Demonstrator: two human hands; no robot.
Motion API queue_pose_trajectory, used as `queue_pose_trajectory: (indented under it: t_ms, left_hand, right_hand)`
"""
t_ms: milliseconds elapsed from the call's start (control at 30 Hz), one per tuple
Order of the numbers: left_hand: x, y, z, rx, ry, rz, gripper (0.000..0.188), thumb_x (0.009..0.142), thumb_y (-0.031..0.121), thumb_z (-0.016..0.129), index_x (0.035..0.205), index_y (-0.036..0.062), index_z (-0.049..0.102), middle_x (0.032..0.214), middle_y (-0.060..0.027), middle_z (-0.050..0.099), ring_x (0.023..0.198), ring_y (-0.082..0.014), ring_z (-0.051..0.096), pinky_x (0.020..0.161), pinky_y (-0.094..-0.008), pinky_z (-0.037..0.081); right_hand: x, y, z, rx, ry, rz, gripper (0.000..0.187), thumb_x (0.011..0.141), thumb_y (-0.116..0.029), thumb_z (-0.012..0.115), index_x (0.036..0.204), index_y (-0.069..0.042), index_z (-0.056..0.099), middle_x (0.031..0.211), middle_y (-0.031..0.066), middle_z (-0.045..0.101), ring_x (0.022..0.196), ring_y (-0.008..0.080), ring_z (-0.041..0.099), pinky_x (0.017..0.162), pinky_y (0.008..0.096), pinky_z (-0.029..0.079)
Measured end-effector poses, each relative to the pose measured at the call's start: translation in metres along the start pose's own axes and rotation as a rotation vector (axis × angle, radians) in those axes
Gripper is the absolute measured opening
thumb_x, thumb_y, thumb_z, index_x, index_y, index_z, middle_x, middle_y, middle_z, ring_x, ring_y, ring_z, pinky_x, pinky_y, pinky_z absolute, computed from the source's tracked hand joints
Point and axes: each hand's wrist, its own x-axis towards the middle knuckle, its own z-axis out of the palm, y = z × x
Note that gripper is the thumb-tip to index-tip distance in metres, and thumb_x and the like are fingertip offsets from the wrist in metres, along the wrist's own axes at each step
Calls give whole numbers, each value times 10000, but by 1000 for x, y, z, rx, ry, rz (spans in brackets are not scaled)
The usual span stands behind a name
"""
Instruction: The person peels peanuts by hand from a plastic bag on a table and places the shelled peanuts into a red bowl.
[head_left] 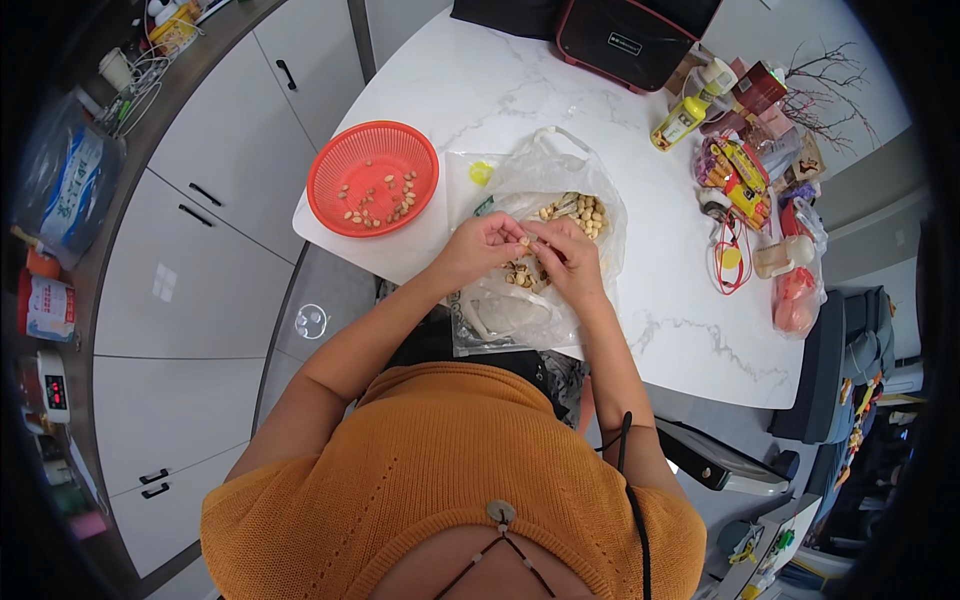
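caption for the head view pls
Left hand and right hand pinch a small piece above a plastic bag, red basket nearby.

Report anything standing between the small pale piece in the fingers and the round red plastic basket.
Between the small pale piece and the round red plastic basket stand the bare left hand and the basket's raised rim; nothing else visible.

At half past ten, the latticed basket (331, 172) is bright red-orange, the nuts inside (405, 208) pale tan. Just off centre toward one, the plastic bag (535, 171) is milky white, the bagged nuts (590, 217) creamy beige. The tabletop (680, 270) is white, veined with grey marbling. At six, the knit top (470, 425) is mustard-orange, ribbed, with dotted lines. Toward two, the bottle (680, 123) is yellow.
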Motion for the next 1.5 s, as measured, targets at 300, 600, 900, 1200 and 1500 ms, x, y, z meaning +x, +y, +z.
queue_pose_trajectory:
  t_ms: [300,600,900,1200,1500]
  left_hand:
    - [-4,-12,4,289,154,80,81,841,30,595,896,10,539,801,3,577,707,-22,539,626,-171,448]
    - [-6,-6,8,350,153,82,86,831,37,612,820,24,527,750,24,559,664,-11,510,575,-169,426]
    - [-7,3,10,176,138,-16,65,862,72,576,880,28,532,717,10,554,587,-27,501,464,-170,386]
    - [-6,11,1,-289,181,-74,180,916,65,463,1075,-6,508,964,-109,577,846,-172,605,767,-268,512]
    - [-7,17,-7,-478,171,-141,248,900,6,456,1137,-55,496,1100,-158,549,1051,-246,560,921,-292,469]
  right_hand:
    - [-6,6,5,398,-53,353,335,805,5,601,1136,-41,581,728,-30,512,571,22,417,509,167,341]
    - [-8,9,9,596,-70,458,223,850,-9,567,1062,-8,498,756,-11,550,614,13,471,522,147,367]
    - [-8,10,13,636,-29,474,129,853,-9,566,937,-26,470,735,-13,526,590,16,459,497,152,366]
    - [-7,5,6,181,57,353,110,809,17,573,908,-28,592,796,23,576,595,54,500,521,189,403]
    - [-3,-1,1,52,20,190,148,776,45,567,892,-23,629,877,76,606,656,138,563,572,230,447]
